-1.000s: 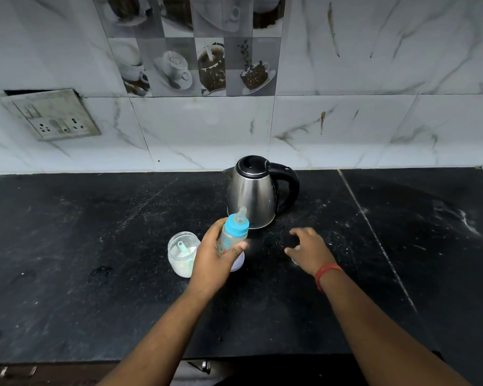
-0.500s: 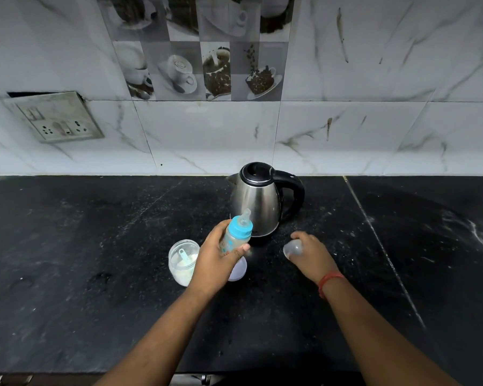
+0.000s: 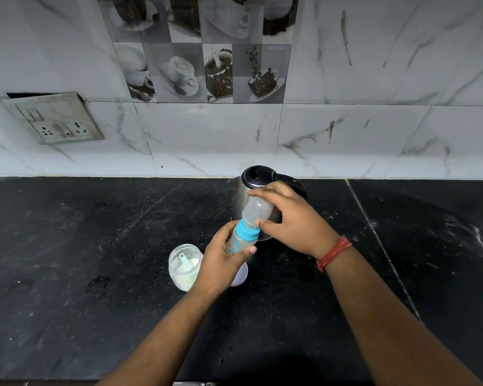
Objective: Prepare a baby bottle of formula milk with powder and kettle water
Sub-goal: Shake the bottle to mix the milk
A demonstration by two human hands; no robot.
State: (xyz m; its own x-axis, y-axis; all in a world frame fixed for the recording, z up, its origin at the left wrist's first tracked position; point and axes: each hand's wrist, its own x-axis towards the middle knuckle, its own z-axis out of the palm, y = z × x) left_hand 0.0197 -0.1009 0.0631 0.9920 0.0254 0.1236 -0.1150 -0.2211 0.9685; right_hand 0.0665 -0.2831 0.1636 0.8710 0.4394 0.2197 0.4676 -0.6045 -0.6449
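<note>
Seemingly near done, we grip the baby bottle in our closed left hand above the worktop, our right hand pinching the clear cap onto it, formula jar open.

Left hand is gripping the baby bottle around its body, tilting it toward the back right. Right hand is holding the clear dome cap over the bottle's blue collar, fingers curled around the cap. Stainless steel kettle with black lid is standing directly behind both hands on the black stone countertop. Open powder jar with a pale green scoop inside is sitting just left of the left hand. A red thread band is circling the right wrist. A switch-and-socket plate is showing on the marble-tiled wall.
</note>
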